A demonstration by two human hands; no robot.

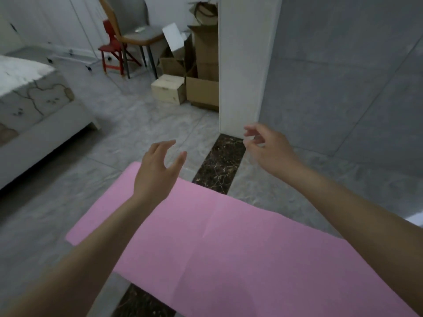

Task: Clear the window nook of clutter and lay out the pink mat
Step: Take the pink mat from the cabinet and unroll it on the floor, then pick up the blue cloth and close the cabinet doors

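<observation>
Pink mat [229, 243] flat beneath empty hands [155, 170]

That pink mat [229, 236] is looking matte and foamy-smooth, just faint creases. Floor tiles [142, 124] are giving off a polished marble sheen. Over at 12 o'clock, plain brown cardboard boxes [202, 88] are looking dull and papery.

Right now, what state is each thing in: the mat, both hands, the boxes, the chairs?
pink mat: unrolled, flat on the floor, across the dark marble strip.
left hand: open, empty, above the mat.
right hand: fingers loosely curled, empty.
cardboard boxes: flaps open, piled by the white pillar.
small white box: closed.
grey chair: upright.
red chair: upright.
</observation>
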